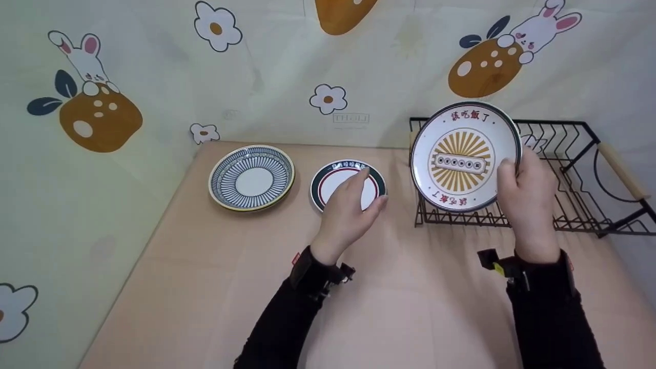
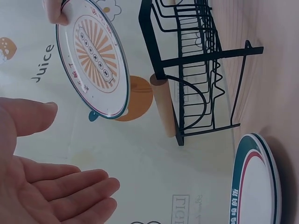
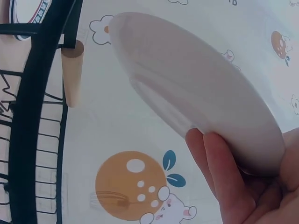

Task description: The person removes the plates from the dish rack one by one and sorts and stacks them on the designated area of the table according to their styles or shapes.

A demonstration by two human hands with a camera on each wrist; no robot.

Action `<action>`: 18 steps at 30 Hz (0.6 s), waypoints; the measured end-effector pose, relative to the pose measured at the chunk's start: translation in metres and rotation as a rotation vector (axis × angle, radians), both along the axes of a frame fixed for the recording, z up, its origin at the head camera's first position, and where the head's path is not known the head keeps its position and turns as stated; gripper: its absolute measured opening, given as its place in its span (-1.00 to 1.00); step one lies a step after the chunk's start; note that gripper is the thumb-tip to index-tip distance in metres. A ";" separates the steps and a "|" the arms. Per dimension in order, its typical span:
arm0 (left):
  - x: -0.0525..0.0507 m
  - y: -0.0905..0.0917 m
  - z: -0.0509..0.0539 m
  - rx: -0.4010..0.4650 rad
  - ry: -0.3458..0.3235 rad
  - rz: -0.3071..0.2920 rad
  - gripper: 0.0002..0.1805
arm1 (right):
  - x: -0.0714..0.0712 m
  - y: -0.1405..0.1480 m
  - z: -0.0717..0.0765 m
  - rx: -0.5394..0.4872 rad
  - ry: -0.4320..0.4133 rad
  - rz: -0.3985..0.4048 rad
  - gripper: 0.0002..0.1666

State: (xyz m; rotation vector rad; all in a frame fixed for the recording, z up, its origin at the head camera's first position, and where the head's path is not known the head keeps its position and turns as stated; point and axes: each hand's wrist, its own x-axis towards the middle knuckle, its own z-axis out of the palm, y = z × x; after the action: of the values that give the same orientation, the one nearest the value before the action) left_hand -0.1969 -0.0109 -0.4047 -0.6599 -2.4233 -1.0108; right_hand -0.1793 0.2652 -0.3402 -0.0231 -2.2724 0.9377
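My right hand [image 1: 530, 200] grips a white plate [image 1: 464, 177] by its right edge, thumb on the face and fingers behind. The plate carries yellow rays, red characters and a dark rim, and is raised in front of the dish rack [image 1: 579, 169]. In the right wrist view its plain white underside [image 3: 196, 84] shows, with fingers on the foot ring. My left hand [image 1: 346, 218] holds nothing; its fingers are extended and the thumb stands apart, as the left wrist view shows. In the head view it partly covers a smaller plate [image 1: 328, 187] with a dark green rim and red ring.
A blue-striped dish [image 1: 254, 179] with a yellowish edge rests at the table's left back. The black wire rack has wooden handles [image 1: 622, 171] and stands at the right back on the pinkish table [image 1: 389, 287]. A patterned sheet [image 1: 277, 77] hangs behind.
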 end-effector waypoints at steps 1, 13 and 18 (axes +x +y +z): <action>0.000 0.000 0.000 0.002 0.004 0.000 -0.34 | 0.001 -0.001 -0.001 -0.007 0.016 0.010 -0.57; 0.002 -0.001 0.004 0.030 -0.028 0.000 -0.33 | 0.007 -0.012 -0.012 -0.101 0.046 0.056 -0.60; 0.001 -0.003 0.004 0.037 -0.034 0.006 -0.32 | 0.009 -0.017 -0.016 -0.107 0.060 0.062 -0.64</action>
State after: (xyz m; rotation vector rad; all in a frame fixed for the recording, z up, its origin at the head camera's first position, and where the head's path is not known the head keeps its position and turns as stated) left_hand -0.1955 -0.0136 -0.4003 -0.6267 -2.4280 -1.0702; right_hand -0.1707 0.2487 -0.3563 0.0284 -2.1767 1.0767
